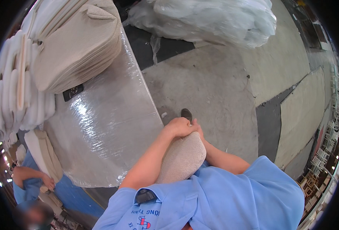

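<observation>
Beige pad [183,157] held beside table [112,126] bearing stack [77,50]

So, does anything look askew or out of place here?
Mildly: the top piece of the beige stack appears folded over at its far end, and a small pale scrap lies loose on the floor. The held cushion shows no visible damage.

White glare on the shiny table [113,105], moderate light elsewhere, fisheye curvature toward black edges.
</observation>
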Action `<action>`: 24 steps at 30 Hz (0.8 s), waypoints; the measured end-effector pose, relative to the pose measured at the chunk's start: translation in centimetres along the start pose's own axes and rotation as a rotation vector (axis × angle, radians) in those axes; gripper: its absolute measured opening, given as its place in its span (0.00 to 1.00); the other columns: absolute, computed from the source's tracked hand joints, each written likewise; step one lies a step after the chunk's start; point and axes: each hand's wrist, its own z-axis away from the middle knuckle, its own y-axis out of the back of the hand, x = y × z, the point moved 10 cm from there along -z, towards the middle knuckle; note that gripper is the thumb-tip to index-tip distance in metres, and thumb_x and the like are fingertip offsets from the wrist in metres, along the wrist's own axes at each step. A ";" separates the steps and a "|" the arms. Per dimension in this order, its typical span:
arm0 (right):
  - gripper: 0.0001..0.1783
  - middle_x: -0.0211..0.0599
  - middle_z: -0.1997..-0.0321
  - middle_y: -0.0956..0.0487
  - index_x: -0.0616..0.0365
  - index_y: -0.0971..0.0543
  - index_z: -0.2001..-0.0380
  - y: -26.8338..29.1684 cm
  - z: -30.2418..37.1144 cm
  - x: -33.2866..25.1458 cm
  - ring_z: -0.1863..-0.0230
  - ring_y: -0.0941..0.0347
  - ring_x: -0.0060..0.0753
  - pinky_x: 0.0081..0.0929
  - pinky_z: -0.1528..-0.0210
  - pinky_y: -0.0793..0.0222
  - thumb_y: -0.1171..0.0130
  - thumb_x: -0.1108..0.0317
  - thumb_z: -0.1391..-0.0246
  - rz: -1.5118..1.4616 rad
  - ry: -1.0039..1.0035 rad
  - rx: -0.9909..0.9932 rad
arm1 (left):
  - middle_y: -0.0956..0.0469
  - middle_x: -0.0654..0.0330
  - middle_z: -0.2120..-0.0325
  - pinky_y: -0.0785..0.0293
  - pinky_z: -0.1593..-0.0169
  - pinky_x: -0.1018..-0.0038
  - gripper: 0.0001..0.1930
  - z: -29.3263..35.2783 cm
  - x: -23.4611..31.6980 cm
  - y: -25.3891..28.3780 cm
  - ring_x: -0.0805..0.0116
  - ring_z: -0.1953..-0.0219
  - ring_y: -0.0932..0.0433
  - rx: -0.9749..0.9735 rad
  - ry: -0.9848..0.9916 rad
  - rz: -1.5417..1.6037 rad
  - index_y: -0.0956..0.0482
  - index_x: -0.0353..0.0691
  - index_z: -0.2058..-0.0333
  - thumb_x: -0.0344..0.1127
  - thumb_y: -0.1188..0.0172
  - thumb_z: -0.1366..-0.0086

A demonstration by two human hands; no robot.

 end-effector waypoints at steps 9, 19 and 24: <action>0.42 0.49 0.49 0.17 0.57 0.26 0.39 0.0 0.1 -0.6 0.49 0.19 0.53 0.54 0.44 0.22 0.68 0.29 0.26 0.056 0.046 -0.071 | 0.13 0.51 0.67 0.18 0.57 0.62 0.28 -2.6 0.9 -1.9 0.59 0.66 0.13 -0.241 -0.107 -0.044 0.12 0.35 0.62 0.59 0.43 0.26; 0.44 0.51 0.46 0.18 0.60 0.26 0.38 1.1 0.2 -1.0 0.46 0.19 0.53 0.53 0.40 0.23 0.65 0.28 0.27 0.215 0.132 0.011 | 0.19 0.51 0.80 0.22 0.68 0.60 0.37 -2.8 1.3 -2.3 0.61 0.78 0.19 -0.210 -0.195 -0.073 0.16 0.31 0.77 0.67 0.42 0.32; 0.44 0.51 0.48 0.17 0.61 0.24 0.40 1.8 -0.7 -0.7 0.48 0.18 0.52 0.51 0.42 0.23 0.64 0.28 0.27 0.177 0.075 0.006 | 0.17 0.49 0.74 0.22 0.68 0.61 0.28 -3.1 1.3 -3.1 0.58 0.74 0.17 -0.277 -0.192 0.013 0.13 0.31 0.65 0.56 0.42 0.27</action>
